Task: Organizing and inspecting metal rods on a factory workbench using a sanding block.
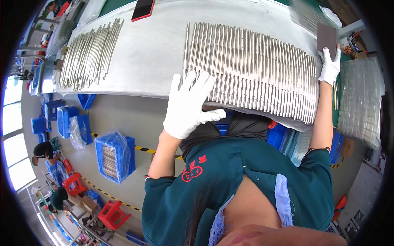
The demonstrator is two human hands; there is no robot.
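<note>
A wide row of thin silvery metal rods [250, 67] lies side by side on the white-covered table [154, 53] in front of me. My left hand [186, 107], in a white glove, is open with fingers spread at the near left end of this row, its fingertips over or beside the rod ends. Whether it touches them I cannot tell. At the row's right end my right hand [329, 69], also gloved, grips the near edge of a flat dark grey-brown rectangular pad [327, 37]. Farther left lies a second, looser group of metal rods [90, 55].
A phone with a red edge [143, 9] rests at the table's far side. Clear plastic trays [361, 96] are stacked at the right, beyond my right arm. On the floor at left stand a plastic-wrapped blue crate [115, 158] and red stools [114, 215]. Other people work at the far left.
</note>
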